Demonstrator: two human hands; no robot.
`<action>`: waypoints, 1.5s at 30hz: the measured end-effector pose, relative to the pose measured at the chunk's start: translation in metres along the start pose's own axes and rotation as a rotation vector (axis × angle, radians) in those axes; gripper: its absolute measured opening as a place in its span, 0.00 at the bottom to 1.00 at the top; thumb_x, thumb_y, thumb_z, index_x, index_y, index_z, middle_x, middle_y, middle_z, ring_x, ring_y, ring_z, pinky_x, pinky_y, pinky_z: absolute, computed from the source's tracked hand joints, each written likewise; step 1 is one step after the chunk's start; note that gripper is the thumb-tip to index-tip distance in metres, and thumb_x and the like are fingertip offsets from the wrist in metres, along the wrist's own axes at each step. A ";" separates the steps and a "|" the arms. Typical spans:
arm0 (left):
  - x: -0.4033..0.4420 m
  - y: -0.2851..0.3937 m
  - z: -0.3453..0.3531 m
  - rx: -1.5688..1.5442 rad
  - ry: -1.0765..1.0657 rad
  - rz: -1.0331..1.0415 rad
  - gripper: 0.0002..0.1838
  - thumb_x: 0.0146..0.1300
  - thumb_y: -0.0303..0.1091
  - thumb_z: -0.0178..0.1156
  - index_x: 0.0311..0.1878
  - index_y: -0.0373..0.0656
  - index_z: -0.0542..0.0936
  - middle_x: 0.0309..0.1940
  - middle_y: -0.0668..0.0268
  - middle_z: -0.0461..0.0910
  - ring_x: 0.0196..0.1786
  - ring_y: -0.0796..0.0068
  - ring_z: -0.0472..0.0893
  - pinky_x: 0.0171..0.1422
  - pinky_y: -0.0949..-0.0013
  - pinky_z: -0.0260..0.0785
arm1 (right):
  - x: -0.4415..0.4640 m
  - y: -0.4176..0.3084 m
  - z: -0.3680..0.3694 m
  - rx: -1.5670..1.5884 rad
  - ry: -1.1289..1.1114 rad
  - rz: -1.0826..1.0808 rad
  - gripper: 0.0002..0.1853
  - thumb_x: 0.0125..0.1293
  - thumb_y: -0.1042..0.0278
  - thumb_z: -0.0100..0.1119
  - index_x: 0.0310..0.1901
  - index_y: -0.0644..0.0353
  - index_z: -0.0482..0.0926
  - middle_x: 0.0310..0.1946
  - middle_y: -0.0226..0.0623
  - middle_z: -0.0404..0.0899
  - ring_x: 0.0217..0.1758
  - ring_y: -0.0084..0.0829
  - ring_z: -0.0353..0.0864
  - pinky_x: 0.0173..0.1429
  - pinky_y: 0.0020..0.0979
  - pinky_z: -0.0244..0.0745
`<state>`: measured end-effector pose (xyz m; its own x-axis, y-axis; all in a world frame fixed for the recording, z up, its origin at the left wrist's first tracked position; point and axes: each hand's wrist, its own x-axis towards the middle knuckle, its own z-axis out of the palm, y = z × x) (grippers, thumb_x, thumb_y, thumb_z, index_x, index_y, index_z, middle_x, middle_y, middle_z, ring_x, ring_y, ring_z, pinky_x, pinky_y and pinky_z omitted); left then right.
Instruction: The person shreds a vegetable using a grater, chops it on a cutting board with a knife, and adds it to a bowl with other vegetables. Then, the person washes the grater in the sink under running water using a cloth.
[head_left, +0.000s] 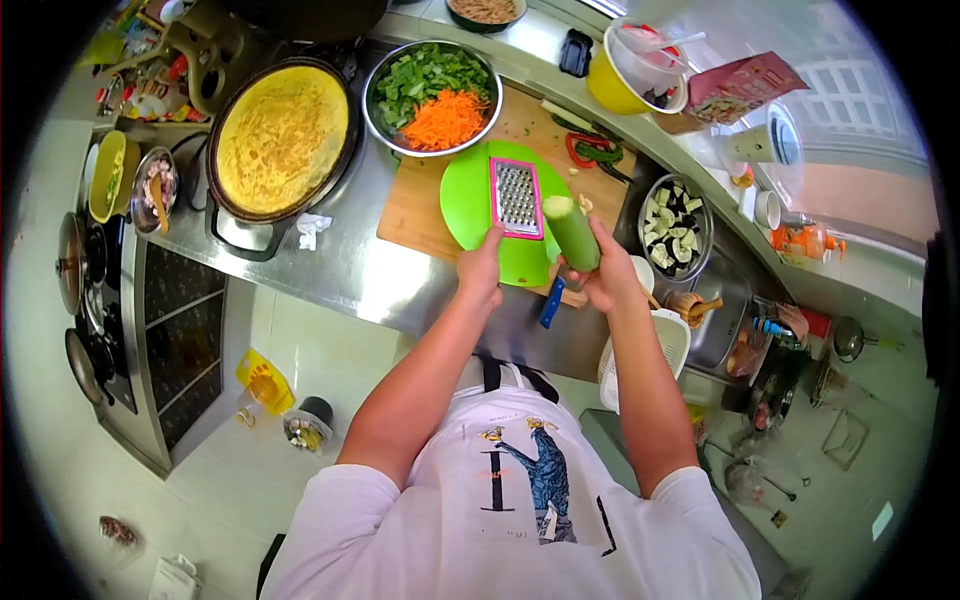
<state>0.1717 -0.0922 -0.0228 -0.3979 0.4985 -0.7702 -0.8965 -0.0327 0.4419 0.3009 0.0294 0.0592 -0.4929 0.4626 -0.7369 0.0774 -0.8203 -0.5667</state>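
My left hand (481,266) is closed on the near end of a pink-framed metal grater (516,198), which lies over a round green cutting mat (461,213). In my right hand (606,272) is a thick, smooth green zucchini (574,236), its pale cut end pointing away from me beside the grater's right edge. The mat rests on a wooden cutting board (408,205). Just below the zucchini is a blue-handled knife (551,304), its blade partly hidden. A steel bowl (381,140) of chopped greens and shredded carrot stands behind the grater.
To the left, a round pan (213,182) holds a flat yellow pancake. A bowl of cut eggplant (672,228) stands at the right near the sink (722,300). Sliced red and green peppers (592,150) lie on the board's back right. A white basket (672,340) sits by my right forearm.
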 end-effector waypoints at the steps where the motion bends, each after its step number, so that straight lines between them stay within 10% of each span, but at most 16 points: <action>1: 0.001 -0.001 -0.001 -0.011 0.010 -0.003 0.24 0.65 0.38 0.65 0.60 0.35 0.75 0.51 0.62 0.80 0.49 0.70 0.80 0.53 0.65 0.73 | 0.007 -0.001 0.007 -0.120 0.076 -0.003 0.22 0.77 0.47 0.42 0.58 0.55 0.73 0.41 0.32 0.82 0.33 0.29 0.82 0.26 0.25 0.72; 7: 0.008 -0.001 0.004 0.060 0.089 -0.023 0.21 0.62 0.37 0.68 0.52 0.31 0.79 0.44 0.60 0.82 0.43 0.70 0.82 0.46 0.66 0.75 | 0.033 0.003 0.031 -0.738 0.233 -0.038 0.28 0.65 0.45 0.62 0.59 0.57 0.75 0.38 0.33 0.81 0.34 0.25 0.83 0.26 0.25 0.73; 16: 0.010 0.013 0.003 -0.036 0.118 -0.054 0.18 0.60 0.36 0.70 0.45 0.30 0.82 0.39 0.61 0.83 0.36 0.74 0.81 0.39 0.69 0.72 | 0.058 0.014 0.027 -1.422 0.386 -0.484 0.31 0.56 0.47 0.69 0.55 0.63 0.79 0.45 0.53 0.80 0.48 0.45 0.80 0.53 0.37 0.74; 39: 0.008 0.013 -0.006 0.018 0.117 -0.055 0.13 0.61 0.35 0.69 0.40 0.34 0.84 0.33 0.67 0.84 0.32 0.81 0.79 0.37 0.72 0.70 | 0.151 -0.013 0.064 -1.596 0.402 -0.944 0.22 0.58 0.54 0.70 0.44 0.64 0.81 0.39 0.50 0.79 0.43 0.51 0.78 0.47 0.43 0.75; 45: 0.013 0.013 -0.008 -0.030 0.091 -0.057 0.13 0.60 0.36 0.69 0.39 0.33 0.84 0.32 0.67 0.83 0.31 0.80 0.78 0.35 0.71 0.68 | 0.052 -0.001 0.066 -1.590 0.327 -0.620 0.24 0.55 0.53 0.73 0.44 0.64 0.82 0.40 0.50 0.78 0.43 0.48 0.80 0.48 0.41 0.76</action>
<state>0.1534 -0.0928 -0.0301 -0.3611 0.4193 -0.8330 -0.9231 -0.0337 0.3832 0.2187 0.0319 0.0458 -0.6114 0.7625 -0.2116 0.7656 0.5023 -0.4019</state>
